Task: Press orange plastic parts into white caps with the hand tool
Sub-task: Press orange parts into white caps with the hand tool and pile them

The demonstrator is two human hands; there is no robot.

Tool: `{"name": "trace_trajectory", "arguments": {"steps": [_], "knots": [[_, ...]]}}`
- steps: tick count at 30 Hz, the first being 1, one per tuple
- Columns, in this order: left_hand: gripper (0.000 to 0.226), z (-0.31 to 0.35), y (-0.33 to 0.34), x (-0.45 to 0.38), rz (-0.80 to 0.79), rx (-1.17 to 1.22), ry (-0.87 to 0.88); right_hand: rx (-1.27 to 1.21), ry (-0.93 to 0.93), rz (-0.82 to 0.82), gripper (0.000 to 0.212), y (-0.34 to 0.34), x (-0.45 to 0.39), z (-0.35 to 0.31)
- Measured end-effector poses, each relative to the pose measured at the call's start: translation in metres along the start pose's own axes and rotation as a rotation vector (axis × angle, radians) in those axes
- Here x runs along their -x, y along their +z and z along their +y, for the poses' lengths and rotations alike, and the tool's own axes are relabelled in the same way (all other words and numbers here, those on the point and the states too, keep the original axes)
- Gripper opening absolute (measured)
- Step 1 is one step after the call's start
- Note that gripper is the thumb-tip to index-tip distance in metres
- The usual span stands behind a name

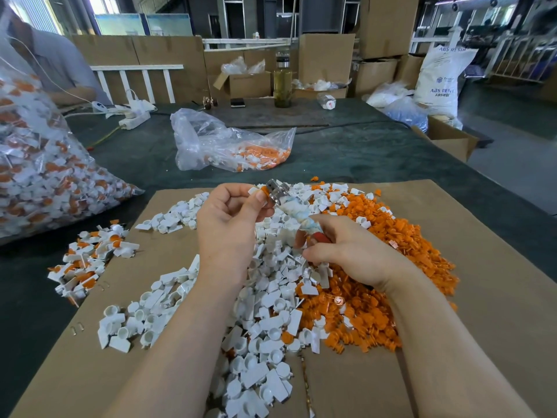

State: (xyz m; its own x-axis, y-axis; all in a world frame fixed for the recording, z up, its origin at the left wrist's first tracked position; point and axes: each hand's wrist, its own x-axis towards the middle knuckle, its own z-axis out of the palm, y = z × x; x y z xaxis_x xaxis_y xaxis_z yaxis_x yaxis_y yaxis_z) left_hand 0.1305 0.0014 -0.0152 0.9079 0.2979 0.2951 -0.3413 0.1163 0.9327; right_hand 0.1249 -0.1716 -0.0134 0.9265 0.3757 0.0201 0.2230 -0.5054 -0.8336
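My left hand (229,218) pinches a white cap with an orange part (261,191) between thumb and fingers, held against the metal jaws of the hand tool (278,191). My right hand (346,251) grips the tool's wrapped handles (301,218), which slant down toward it. Below both hands a heap of loose white caps (265,312) covers the middle of a cardboard sheet (482,297). A heap of orange parts (391,251) lies on its right half.
A small pile of assembled white-and-orange pieces (90,257) lies at the cardboard's left edge. A large full bag (39,176) stands at left, a half-empty bag (229,146) beyond the cardboard. A person's sleeve (54,64), a power strip (134,119), a bottle (282,82) and boxes are at the back.
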Motion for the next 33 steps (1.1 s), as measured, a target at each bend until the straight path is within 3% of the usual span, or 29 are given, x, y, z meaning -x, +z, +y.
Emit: {"name": "trace_trajectory", "arguments": {"steps": [7, 18, 23, 26, 30, 33], "knots": [[0.007, 0.000, -0.001, -0.001, -0.007, -0.026, 0.012, 0.029, -0.034, 0.010, 0.009, 0.003, -0.002, 0.001], [0.010, 0.001, -0.001, -0.002, -0.007, -0.016, -0.003, 0.090, -0.057, 0.043, 0.027, 0.006, -0.002, -0.003], [0.009, 0.000, -0.004, -0.004, 0.004, 0.000, -0.096, 0.188, -0.090, 0.113, 0.012, 0.010, -0.008, 0.004], [0.006, 0.002, -0.016, -0.011, 0.178, 0.141, -0.267, 0.300, -0.091, 0.228, 0.008, 0.012, -0.011, 0.010], [0.022, -0.001, -0.054, -0.039, 0.514, 0.396, -0.587, 0.372, -0.053, 0.367, 0.023, 0.008, -0.011, 0.014], [0.033, -0.015, -0.084, -0.055, 0.672, 0.641, -0.680, 0.402, -0.011, 0.451, 0.025, 0.005, -0.012, 0.019]]}}
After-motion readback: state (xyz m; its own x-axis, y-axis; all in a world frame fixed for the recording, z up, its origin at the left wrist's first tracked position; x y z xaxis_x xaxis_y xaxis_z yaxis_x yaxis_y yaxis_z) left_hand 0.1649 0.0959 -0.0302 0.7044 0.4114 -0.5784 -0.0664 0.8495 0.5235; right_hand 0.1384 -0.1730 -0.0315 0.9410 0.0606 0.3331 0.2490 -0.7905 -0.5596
